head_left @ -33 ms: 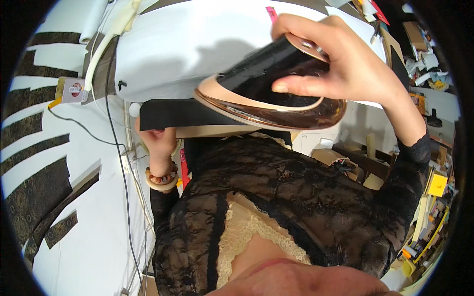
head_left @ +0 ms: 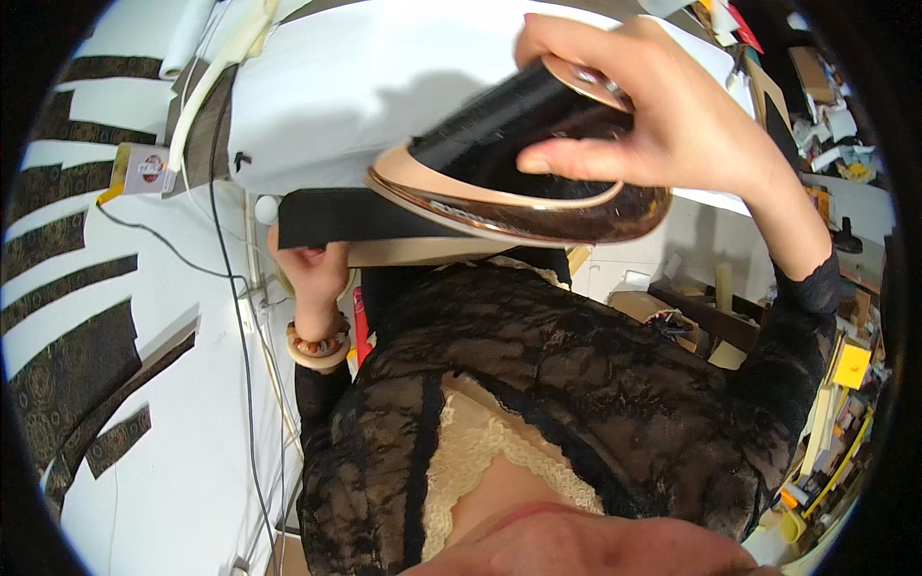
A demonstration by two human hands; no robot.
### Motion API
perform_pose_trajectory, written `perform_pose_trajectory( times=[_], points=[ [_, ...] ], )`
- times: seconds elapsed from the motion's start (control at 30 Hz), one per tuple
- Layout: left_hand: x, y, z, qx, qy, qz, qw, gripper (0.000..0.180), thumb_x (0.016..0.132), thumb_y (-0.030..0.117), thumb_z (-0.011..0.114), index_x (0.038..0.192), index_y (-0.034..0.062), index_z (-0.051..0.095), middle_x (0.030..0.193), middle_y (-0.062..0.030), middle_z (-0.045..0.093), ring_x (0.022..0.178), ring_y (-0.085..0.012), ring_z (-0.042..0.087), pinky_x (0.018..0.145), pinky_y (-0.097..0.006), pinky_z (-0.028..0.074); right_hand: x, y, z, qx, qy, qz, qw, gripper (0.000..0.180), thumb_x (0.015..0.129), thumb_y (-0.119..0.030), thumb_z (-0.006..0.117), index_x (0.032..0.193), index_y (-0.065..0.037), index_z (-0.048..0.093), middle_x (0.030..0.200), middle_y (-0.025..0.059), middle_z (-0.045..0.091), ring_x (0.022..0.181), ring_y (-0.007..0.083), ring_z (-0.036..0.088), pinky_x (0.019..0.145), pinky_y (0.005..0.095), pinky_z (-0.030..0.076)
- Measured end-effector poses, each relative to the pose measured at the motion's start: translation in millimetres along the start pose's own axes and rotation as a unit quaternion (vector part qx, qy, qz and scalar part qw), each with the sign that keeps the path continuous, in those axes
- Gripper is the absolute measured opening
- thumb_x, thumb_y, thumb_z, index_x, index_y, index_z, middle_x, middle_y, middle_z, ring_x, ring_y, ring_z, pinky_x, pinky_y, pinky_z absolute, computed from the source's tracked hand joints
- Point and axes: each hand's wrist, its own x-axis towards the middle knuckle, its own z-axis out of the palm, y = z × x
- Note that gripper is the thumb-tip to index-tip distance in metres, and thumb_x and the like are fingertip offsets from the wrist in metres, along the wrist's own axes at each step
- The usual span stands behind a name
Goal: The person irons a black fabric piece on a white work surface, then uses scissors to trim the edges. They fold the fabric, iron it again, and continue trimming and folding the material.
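My right hand [head_left: 677, 115] is wrapped round the handle of a black clothes iron [head_left: 471, 130] with rose-gold trim, thumb on the near side. The iron sits over the right part of a black fabric strip [head_left: 355, 217], hiding that part; I cannot tell whether its sole touches. At the strip's left end, my left hand [head_left: 315, 274] is closed on the near edge, with its fingers partly hidden beneath the fabric. The strip lies along the near edge of a white-covered ironing surface [head_left: 317, 106].
Dark patterned fabric pieces [head_left: 82, 384] are spread on the white table [head_left: 182, 413] at left. A black cord [head_left: 227, 240] runs down beside my left arm. Cardboard, tools and scraps crowd the right side, with a yellow block [head_left: 851, 367] among them.
The iron and my right hand have shifted slightly left and away from me. My left hand and the strip's left end appear a touch further right, as does the table at left.
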Motion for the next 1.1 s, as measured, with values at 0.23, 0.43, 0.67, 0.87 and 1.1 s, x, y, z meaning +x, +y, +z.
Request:
perform_pose_trajectory(
  times=[0.23, 0.43, 0.67, 0.87, 1.1],
  points=[
    [-17.5, -27.3, -10.6, -0.048, -0.011, -0.078, 0.996, 0.06, 0.085, -0.003, 0.072, 0.132, -0.0008, 0.036, 0.121, -0.0136, 0.056, 0.106, -0.017, 0.06, 0.089, -0.03, 0.05, 70.0, -37.5, -24.7, 0.041, 0.016, -0.145, 0.989, 0.036, 0.085, -0.019, 0.073, 0.08, 0.002, 0.044, 0.056, 0.0123, 0.043, 0.051, 0.0317, 0.051, 0.051, 0.0369, 0.039],
    [-26.2, -33.9, -30.4, -0.027, -0.003, -0.029, 0.999, 0.064, 0.087, -0.008, 0.067, 0.14, 0.0009, 0.032, 0.135, -0.0162, 0.05, 0.118, -0.0218, 0.056, 0.101, -0.038, 0.046, 84.1, -21.0, -6.9, 0.087, 0.068, -0.241, 0.964, 0.032, 0.084, -0.016, 0.072, 0.082, 0.006, 0.05, 0.06, 0.016, 0.051, 0.056, 0.032, 0.055, 0.053, 0.0376, 0.042],
    [-15.8, -18.6, -21.3, -0.016, 0.021, -0.002, 1.0, 0.019, 0.081, -0.002, 0.072, 0.099, -0.0034, 0.065, 0.099, -0.0088, 0.066, 0.092, -0.016, 0.063, 0.086, -0.03, 0.048, 13.9, -8.9, 6.8, -0.017, 0.045, -0.068, 0.997, 0.045, 0.08, -0.032, 0.082, 0.103, -0.005, 0.053, 0.064, 0.0026, 0.031, 0.055, 0.0165, 0.036, 0.052, 0.0309, 0.031],
    [-9.5, -12.5, -21.1, -0.002, 0.004, 0.01, 1.0, 0.017, 0.08, -0.007, 0.068, 0.097, -0.002, 0.066, 0.097, -0.0083, 0.066, 0.086, -0.0154, 0.062, 0.08, -0.029, 0.049, -75.1, 2.9, -6.9, 0.005, -0.051, 0.118, 0.992, 0.045, 0.078, -0.027, 0.084, 0.101, -0.002, 0.056, 0.067, 0.0095, 0.057, 0.061, 0.0202, 0.058, 0.06, 0.0292, 0.046],
    [-3.6, 2.8, -3.1, -0.018, -0.02, -0.016, 1.0, 0.012, 0.079, -0.007, 0.065, 0.091, -0.0034, 0.065, 0.088, -0.0076, 0.065, 0.08, -0.0137, 0.061, 0.072, -0.026, 0.047, -50.4, -7.2, -0.3, 0.011, -0.002, 0.066, 0.998, 0.043, 0.078, -0.025, 0.084, 0.103, -0.004, 0.056, 0.063, 0.0067, 0.05, 0.057, 0.0212, 0.05, 0.056, 0.0293, 0.042]
  ],
)
